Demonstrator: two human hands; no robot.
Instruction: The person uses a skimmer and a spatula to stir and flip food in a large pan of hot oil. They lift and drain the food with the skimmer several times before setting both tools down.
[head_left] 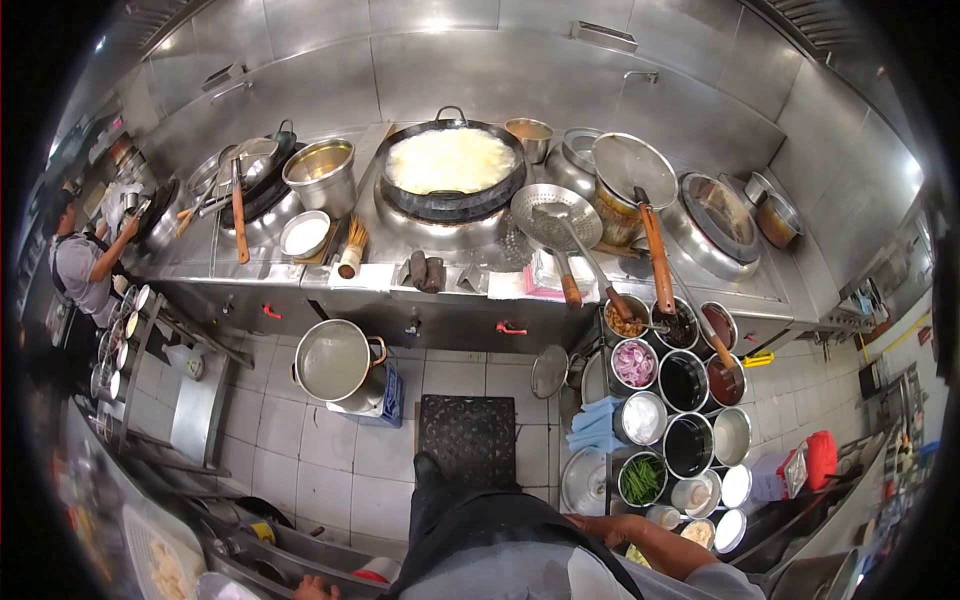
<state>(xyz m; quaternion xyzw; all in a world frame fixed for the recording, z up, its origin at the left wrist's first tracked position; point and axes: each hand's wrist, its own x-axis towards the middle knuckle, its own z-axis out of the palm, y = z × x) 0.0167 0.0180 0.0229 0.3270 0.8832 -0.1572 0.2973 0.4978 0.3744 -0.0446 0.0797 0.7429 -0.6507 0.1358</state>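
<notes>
My left hand (316, 589) is at the bottom edge of the view, resting by the metal counter rim, fingers apart with nothing seen in them. Against the dark apron (490, 525) at my waist, my right hand (596, 527) is held close, its fingertips hidden. Nearest to that hand are a pot of cut green vegetable (642, 480) and a clear round lid (584, 480). Ahead on the range, a large wok (452, 208) holds pale, foaming contents. A perforated skimmer (556, 216) lies to its right.
Several seasoning pots (684, 381) stand at the right, with a ladle (715, 345) across them. A large pot (334, 362) sits on a blue crate (385, 400). Underfoot lies a black mat (467, 440). Another person (88, 262) works at the far left.
</notes>
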